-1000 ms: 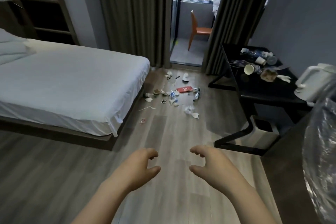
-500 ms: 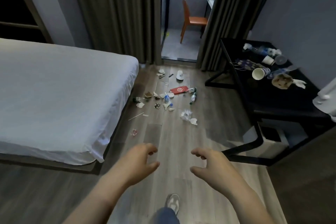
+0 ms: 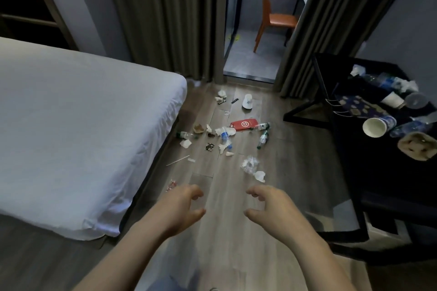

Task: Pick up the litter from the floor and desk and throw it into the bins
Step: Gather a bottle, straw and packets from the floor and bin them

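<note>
Litter is scattered on the wooden floor ahead: a red packet (image 3: 243,124), green-capped plastic bottles (image 3: 263,139), a crumpled clear wrapper (image 3: 249,164), white tissue scraps (image 3: 259,176) and a white cup (image 3: 247,101). More litter lies on the black desk (image 3: 369,172) at the right: a paper cup (image 3: 374,126), bottles (image 3: 409,127) and a brown wrapper (image 3: 417,146). My left hand (image 3: 179,208) and my right hand (image 3: 272,208) hover side by side above the floor, fingers loosely curled, holding nothing, short of the nearest litter. A bin is partly visible under the desk (image 3: 340,215).
A bed with white sheets (image 3: 78,130) fills the left side. Dark curtains (image 3: 165,19) frame a doorway to a balcony with an orange chair (image 3: 274,19). The desk's black frame legs (image 3: 305,111) stand on the floor at the right.
The view has moved forward toward the litter; the bed, desk and rubbish appear closer. Both hands keep the same loosely curled pose in front of me.
</note>
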